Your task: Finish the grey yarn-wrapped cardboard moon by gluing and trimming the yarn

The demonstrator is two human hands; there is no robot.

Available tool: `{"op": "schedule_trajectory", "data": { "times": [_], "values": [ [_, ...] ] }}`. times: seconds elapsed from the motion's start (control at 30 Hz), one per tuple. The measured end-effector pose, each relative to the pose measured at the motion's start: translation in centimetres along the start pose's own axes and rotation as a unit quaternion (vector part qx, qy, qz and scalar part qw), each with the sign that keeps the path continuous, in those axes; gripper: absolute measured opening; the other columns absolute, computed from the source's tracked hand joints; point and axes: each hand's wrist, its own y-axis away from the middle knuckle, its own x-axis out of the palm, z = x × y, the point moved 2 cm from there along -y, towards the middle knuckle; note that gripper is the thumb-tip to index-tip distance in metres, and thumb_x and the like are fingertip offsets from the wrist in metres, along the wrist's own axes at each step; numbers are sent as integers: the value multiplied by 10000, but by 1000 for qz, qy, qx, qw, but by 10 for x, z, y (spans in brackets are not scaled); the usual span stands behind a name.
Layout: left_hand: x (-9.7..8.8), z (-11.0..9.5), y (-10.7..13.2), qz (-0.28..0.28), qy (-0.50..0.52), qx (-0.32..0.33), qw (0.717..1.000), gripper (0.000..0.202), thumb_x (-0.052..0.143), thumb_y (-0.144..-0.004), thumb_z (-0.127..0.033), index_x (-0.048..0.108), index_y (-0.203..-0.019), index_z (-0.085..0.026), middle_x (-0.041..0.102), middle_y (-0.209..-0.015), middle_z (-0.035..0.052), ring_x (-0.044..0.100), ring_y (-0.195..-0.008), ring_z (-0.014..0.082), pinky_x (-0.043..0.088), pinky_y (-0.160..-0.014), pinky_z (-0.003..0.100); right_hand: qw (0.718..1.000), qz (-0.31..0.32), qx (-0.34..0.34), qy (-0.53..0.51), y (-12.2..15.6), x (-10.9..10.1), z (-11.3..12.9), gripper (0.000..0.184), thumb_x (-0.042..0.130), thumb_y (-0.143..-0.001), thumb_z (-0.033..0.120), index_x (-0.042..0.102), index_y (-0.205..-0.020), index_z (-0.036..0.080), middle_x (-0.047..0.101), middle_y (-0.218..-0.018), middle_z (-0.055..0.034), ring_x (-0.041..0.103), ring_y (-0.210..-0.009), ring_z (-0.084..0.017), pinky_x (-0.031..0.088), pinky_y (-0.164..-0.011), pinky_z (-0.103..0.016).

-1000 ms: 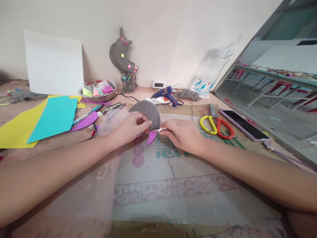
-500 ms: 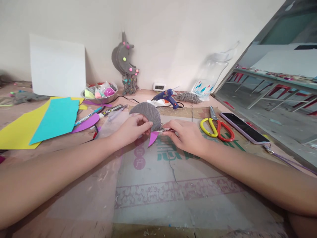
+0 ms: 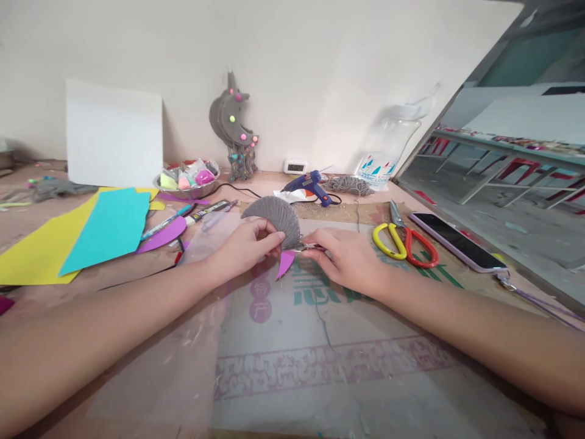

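A crescent wrapped in grey yarn [image 3: 274, 214] is pinched between the thumb and fingers of my left hand [image 3: 256, 244]. Its lower tip shows bare purple card [image 3: 286, 263]. My right hand [image 3: 340, 253] is closed on a slim metal tool [image 3: 312, 246] that looks like tweezers. The tool's point touches the crescent where yarn meets bare purple. A loose strand of grey yarn [image 3: 325, 323] trails down over the plastic-covered mat [image 3: 283, 335]. My fingers partly hide the crescent's lower left side.
Scissors [image 3: 402, 244] and a phone [image 3: 457, 242] lie right. Behind are a blue glue gun [image 3: 308, 184], a yarn bundle [image 3: 350, 185], a clock [image 3: 295, 166], a bottle [image 3: 388, 146], a decorated grey moon [image 3: 228, 119] and a bowl [image 3: 189, 192]. Cyan card [image 3: 107, 228] lies left.
The whole view has tilted slightly, so things sit a little lower in the picture. Both hands keep their hold on the crescent and the metal tool, with hardly any other movement.
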Motion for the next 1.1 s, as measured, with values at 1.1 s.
{"op": "schedule_trajectory", "data": {
  "times": [1.1],
  "values": [
    [-1, -5, 4, -1, -23, -15, 1000, 282, 469, -828, -369, 541, -636, -176, 608, -607, -9, 560, -577, 118, 440, -554, 236, 1000, -13, -3, -8, -2, -3, 4, 226, 444, -907, 344, 554, -952, 152, 658, -791, -29, 579, -661, -132, 359, -574, -245]
  ]
}}
